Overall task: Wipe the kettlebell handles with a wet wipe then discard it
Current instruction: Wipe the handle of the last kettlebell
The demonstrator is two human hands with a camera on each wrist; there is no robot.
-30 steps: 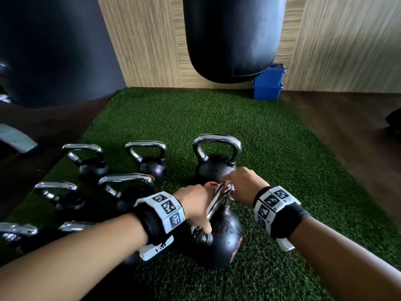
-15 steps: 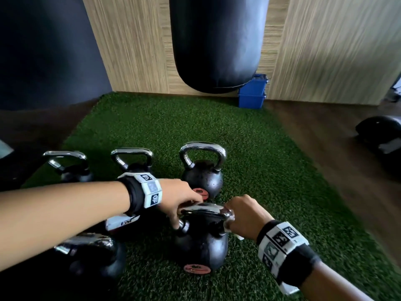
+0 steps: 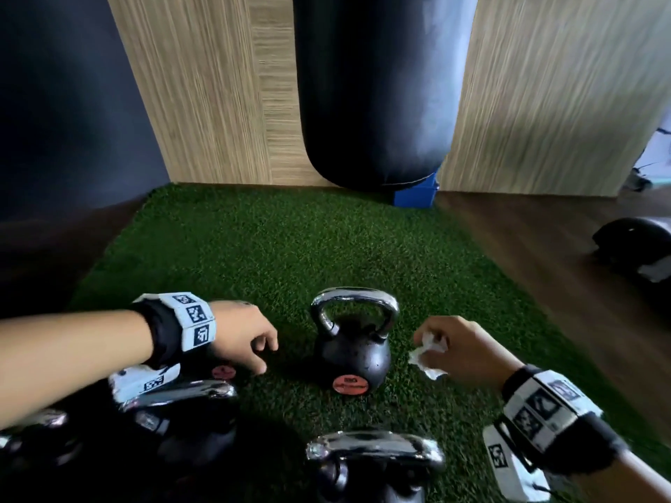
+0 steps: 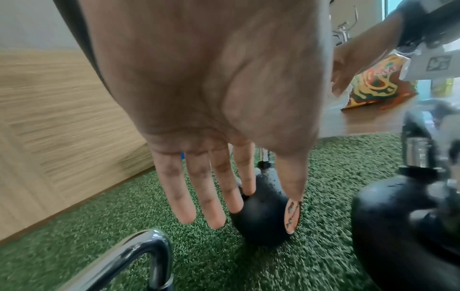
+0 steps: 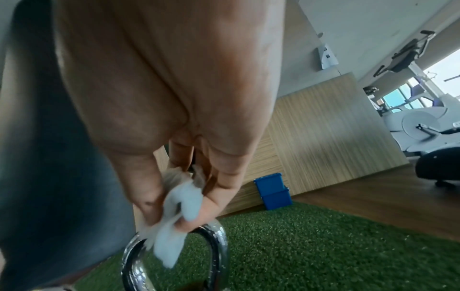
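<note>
On green turf (image 3: 254, 248): right hand (image 3: 468, 352) pinched crumpled white wet wipe (image 3: 428, 352); left hand (image 3: 243, 335) slack, empty; black chrome-handled kettlebell (image 3: 350, 343) apparently unwiped; discarding outstanding.

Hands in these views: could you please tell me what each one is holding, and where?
The right hand pinches a crumpled wet wipe by its bunched top, between thumb and fingers. The left hand holds nothing.

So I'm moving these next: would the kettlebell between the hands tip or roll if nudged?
Probably not. The kettlebell stands upright on the turf, whose pile should grip it. Its round black body looks heavy for its size. The chrome handle may be slick.
</note>
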